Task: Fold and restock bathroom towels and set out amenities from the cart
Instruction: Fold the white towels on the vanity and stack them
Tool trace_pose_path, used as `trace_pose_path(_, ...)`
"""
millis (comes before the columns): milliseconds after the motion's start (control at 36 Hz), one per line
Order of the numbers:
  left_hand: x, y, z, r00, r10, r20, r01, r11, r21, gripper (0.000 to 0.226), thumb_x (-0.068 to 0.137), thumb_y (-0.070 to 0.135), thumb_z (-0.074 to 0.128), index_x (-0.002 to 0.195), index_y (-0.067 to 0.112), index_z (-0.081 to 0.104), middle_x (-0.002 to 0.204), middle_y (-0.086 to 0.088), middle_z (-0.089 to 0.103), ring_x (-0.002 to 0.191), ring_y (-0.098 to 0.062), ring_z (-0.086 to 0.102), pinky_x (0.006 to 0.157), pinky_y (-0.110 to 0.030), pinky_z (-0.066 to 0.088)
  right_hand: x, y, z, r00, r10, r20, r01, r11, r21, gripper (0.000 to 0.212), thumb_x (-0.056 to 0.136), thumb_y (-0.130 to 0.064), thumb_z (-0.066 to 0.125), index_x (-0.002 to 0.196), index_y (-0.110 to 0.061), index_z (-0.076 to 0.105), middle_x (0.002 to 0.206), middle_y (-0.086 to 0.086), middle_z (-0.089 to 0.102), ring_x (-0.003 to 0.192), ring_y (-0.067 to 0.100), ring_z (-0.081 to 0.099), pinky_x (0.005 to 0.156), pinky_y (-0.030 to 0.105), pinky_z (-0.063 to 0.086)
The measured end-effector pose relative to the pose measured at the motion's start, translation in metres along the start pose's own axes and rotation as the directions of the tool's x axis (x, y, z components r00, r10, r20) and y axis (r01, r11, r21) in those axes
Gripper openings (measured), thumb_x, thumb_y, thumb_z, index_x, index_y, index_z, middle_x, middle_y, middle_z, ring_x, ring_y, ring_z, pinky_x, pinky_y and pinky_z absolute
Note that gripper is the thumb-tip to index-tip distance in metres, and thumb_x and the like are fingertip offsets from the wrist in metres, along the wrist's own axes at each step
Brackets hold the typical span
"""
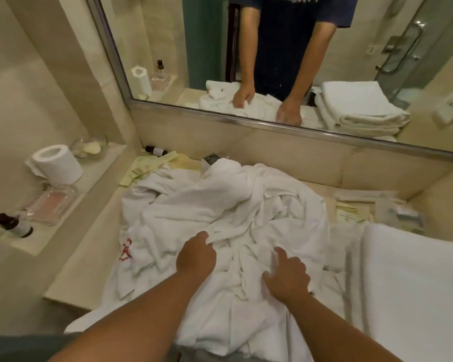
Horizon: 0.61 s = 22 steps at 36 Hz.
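Clear glass bowl [89, 147] upper left holds pale bits; clear glass tray [49, 205] below it holds something pink. Crumpled white towel pile [220, 205] covers the beige desk [89, 246] at centre. Your left hand [196, 254] pinches a fold of it; your right hand [288, 278] rests on it, fingers loose. Folded white towels [408, 283] sit lower right.

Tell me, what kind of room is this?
Probably a hotel bathroom: there's a big mirror, a toilet roll, a little bottle and a pile of white towels.

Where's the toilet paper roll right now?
Head view, far left: the toilet paper roll sits on the wall ledge, between a glass bowl behind it and a clear tray in front, left of the crumpled towel pile.
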<state>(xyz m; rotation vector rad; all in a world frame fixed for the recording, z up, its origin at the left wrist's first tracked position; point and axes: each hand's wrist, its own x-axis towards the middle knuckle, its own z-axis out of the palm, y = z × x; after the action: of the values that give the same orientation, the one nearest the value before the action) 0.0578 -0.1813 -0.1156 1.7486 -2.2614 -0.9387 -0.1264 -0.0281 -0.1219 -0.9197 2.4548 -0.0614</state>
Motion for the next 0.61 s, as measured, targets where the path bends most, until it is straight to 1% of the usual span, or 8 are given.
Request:
trace_pose_path(83, 0.007, 0.011, -0.008, 0.997, 0.069, 0.03, -0.062, 0.981, -0.186, 0.027, 0.101, 0.018, 0.054, 0.124, 0.015, 0.068, 0.121, -0.002, 0.069, 0.114, -0.025, 0.063, 0.093, -0.032, 0.049, 0.012, -0.018, -0.012, 0.988, -0.129, -0.081, 0.132, 0.991, 0.022, 0.077, 0.087, -0.053, 0.062, 0.155, -0.043, 0.026, 0.148, 0.007, 0.041, 0.135, 0.029, 0.04, 0.108, 0.043, 0.041)
trace_pose_path(194, 0.006, 0.039, -0.038, 0.971, 0.209, 0.112, -0.16, 0.927, -0.34, 0.017, 0.102, 0.018, 0.056, 0.095, 0.025, 0.07, 0.092, 0.01, 0.068, 0.088, -0.013, 0.063, 0.072, -0.021, 0.043, 0.03, -0.055, -0.028, 0.942, -0.322, -0.091, 0.332, 0.936, 0.118, 0.081, 0.088, -0.043, 0.069, 0.156, -0.052, 0.025, 0.159, 0.002, 0.029, 0.146, 0.028, 0.024, 0.117, 0.044, 0.033)
trace_pose_path(250, 0.007, 0.054, -0.057, 0.956, 0.237, 0.172, -0.143, 0.889, -0.434, 0.019, 0.098, 0.023, 0.059, 0.083, 0.028, 0.068, 0.082, 0.012, 0.068, 0.079, -0.01, 0.063, 0.071, -0.023, 0.047, 0.039, -0.073, -0.033, 0.911, -0.399, -0.107, 0.409, 0.908, 0.09, 0.062, 0.088, -0.046, 0.064, 0.147, -0.048, 0.045, 0.153, 0.002, 0.042, 0.144, 0.03, 0.03, 0.114, 0.044, 0.031)
trace_pose_path(278, 0.008, 0.06, -0.066, 0.953, 0.243, 0.183, -0.127, 0.864, -0.487, 0.016, 0.093, 0.028, 0.059, 0.08, 0.025, 0.069, 0.079, 0.011, 0.068, 0.077, -0.011, 0.063, 0.072, -0.027, 0.049, 0.042, -0.081, -0.036, 0.894, -0.422, -0.151, 0.433, 0.9, 0.05, 0.041, 0.088, -0.047, 0.061, 0.129, -0.045, 0.062, 0.14, 0.001, 0.057, 0.137, 0.03, 0.041, 0.107, 0.042, 0.036)
trace_pose_path(306, 0.008, 0.066, -0.076, 0.951, 0.251, 0.181, -0.119, 0.836, -0.535, 0.018, 0.087, 0.033, 0.058, 0.081, 0.022, 0.07, 0.078, 0.008, 0.068, 0.076, -0.014, 0.062, 0.072, -0.031, 0.05, 0.045, -0.088, -0.039, 0.886, -0.417, -0.204, 0.432, 0.901, 0.038, 0.018, 0.088, -0.046, 0.06, 0.101, -0.04, 0.071, 0.118, -0.001, 0.068, 0.123, 0.029, 0.055, 0.095, 0.039, 0.042)
trace_pose_path(361, 0.01, 0.074, -0.094, 0.952, 0.265, 0.15, -0.121, 0.78, -0.614, 0.026, 0.085, 0.034, 0.056, 0.085, 0.013, 0.071, 0.078, 0.002, 0.067, 0.077, -0.017, 0.061, 0.071, -0.034, 0.049, 0.041, -0.097, -0.053, 0.897, -0.337, -0.287, 0.378, 0.92, 0.1, 0.028, 0.087, -0.044, 0.06, 0.066, -0.025, 0.061, 0.081, -0.006, 0.064, 0.085, 0.023, 0.061, 0.07, 0.033, 0.05)
trace_pose_path(472, 0.01, 0.084, -0.133, 0.963, 0.266, 0.043, -0.16, 0.691, -0.705, 0.04, 0.086, 0.036, 0.062, 0.092, -0.003, 0.066, 0.081, -0.007, 0.062, 0.077, -0.019, 0.057, 0.073, -0.037, 0.046, 0.035, -0.089, -0.081, 0.92, -0.146, -0.364, 0.237, 0.946, 0.221, 0.02, 0.084, -0.032, 0.061, 0.066, -0.023, 0.06, 0.07, -0.008, 0.059, 0.073, 0.018, 0.058, 0.071, 0.035, 0.046)
trace_pose_path(611, -0.013, 0.102, -0.168, 0.97, 0.22, -0.105, -0.22, 0.601, -0.768, 0.027, 0.083, 0.031, 0.07, 0.091, 0.006, 0.077, 0.085, -0.011, 0.071, 0.079, -0.022, 0.062, 0.075, -0.038, 0.049, 0.035, -0.058, -0.111, 0.913, -0.052, -0.405, 0.2, 0.922, 0.332, 0.018, 0.089, -0.025, 0.058, 0.076, -0.032, 0.069, 0.081, -0.013, 0.062, 0.083, 0.016, 0.056, 0.076, 0.034, 0.031)
